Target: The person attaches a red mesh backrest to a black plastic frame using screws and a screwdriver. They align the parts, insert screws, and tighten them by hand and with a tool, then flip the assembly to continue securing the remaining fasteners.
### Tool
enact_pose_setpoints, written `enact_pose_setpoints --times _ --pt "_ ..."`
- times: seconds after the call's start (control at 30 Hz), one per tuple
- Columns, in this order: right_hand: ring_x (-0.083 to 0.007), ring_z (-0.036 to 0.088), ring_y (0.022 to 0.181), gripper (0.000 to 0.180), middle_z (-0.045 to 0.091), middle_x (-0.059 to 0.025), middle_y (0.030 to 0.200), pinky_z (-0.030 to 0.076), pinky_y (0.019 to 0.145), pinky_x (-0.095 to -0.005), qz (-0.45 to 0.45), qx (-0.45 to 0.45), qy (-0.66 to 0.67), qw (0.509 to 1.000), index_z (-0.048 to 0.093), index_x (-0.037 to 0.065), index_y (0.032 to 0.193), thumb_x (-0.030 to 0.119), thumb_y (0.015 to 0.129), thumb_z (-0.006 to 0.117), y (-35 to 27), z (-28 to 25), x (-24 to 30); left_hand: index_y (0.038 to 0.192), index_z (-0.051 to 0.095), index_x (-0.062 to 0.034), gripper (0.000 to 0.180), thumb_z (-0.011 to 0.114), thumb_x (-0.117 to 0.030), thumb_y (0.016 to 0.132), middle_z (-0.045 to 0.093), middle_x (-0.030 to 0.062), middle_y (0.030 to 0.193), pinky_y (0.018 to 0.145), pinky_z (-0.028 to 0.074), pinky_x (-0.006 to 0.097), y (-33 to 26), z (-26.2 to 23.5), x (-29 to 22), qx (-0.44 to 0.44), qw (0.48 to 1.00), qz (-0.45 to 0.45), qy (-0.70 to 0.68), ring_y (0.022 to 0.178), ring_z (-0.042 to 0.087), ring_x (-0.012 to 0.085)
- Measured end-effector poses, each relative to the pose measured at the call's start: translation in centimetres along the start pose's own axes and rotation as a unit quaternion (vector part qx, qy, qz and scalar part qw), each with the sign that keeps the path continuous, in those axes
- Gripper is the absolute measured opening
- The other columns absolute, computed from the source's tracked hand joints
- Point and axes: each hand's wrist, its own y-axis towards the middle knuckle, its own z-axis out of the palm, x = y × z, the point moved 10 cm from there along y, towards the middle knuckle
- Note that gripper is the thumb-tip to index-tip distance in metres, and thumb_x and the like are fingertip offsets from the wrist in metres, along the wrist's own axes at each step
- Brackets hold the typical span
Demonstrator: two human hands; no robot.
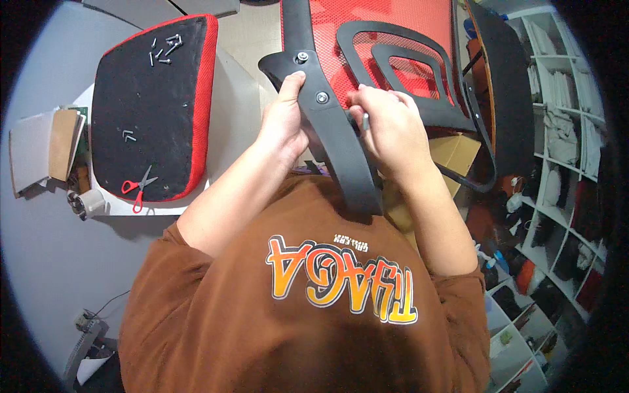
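Your left hand (285,123) wraps the edge of the curved black plastic bar (335,141), thumb laid along its face and pointing at the upper round silver bolt (301,57); its other fingers are hidden behind, so how tightly they close cannot be told. Your right hand (396,128) lies just beyond the opposite edge, fingers curled inward around a short silver metal rod (365,122), one end protruding below them. Note the principal relation: the bar stands between your hands, its long axis slanting from upper left down toward your right side, and the lower round silver bolt (322,97) sits left of your right fingertips, apart from them, with your left hand the nearer. Beyond the bar spreads the red mesh chair back (373,13); to your left lies the black-bottomed, red-edged seat cushion (154,114).
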Motion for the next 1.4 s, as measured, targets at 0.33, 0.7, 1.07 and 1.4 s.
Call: enact_pose_setpoints --times 0.33,0.7,1.07,1.4 --pt "-0.0353 0.061 0.065 0.013 0.062 -0.0133 0.066 0.043 0.058 -0.0449 0.05 0.165 0.106 0.979 0.049 0.007 0.095 0.02 0.091 0.048 3.6 2.7 0.1 0.106 0.053 -0.0022 0.034 0.055 -0.031 0.088 0.063 0.0089 0.089 0.069 0.056 0.036 -0.8 -1.0 -0.4 -0.017 1.0 0.023 0.01 0.076 0.064 0.0193" --pt "-0.0334 0.057 0.06 0.021 0.057 -0.0131 0.061 0.04 0.06 -0.039 0.136 0.208 0.128 0.96 0.051 0.006 0.074 0.024 0.085 0.052 1.6 5.7 -0.7 0.103 0.054 0.0016 0.033 0.055 -0.028 0.089 0.063 0.0116 0.088 0.069 0.055 0.034 -1.8 -1.9 0.1 -0.012 0.998 0.045 0.031 0.075 0.064 0.0194" --pt "-0.0285 0.053 0.05 0.03 0.05 -0.0103 0.052 0.041 0.053 -0.0359 0.151 0.177 0.139 0.963 0.048 0.005 0.064 0.028 0.075 0.063 1.8 5.2 -1.0 0.108 0.052 0.0013 0.034 0.058 -0.026 0.088 0.063 0.0113 0.093 0.074 0.054 0.036 -1.4 -1.7 0.1 0.065 0.996 0.03 0.057 0.082 0.064 0.0203" --pt "-0.0294 0.052 0.046 0.033 0.048 -0.0128 0.05 0.041 0.047 -0.0332 0.148 0.177 0.156 0.96 0.047 0.003 0.061 0.026 0.076 0.065 1.8 4.1 -1.5 0.116 0.046 0.0028 0.047 0.068 -0.019 0.081 0.059 0.0114 0.105 0.083 0.049 0.039 -2.5 -0.5 0.5 0.147 0.974 -0.057 0.161 0.096 0.059 0.021"
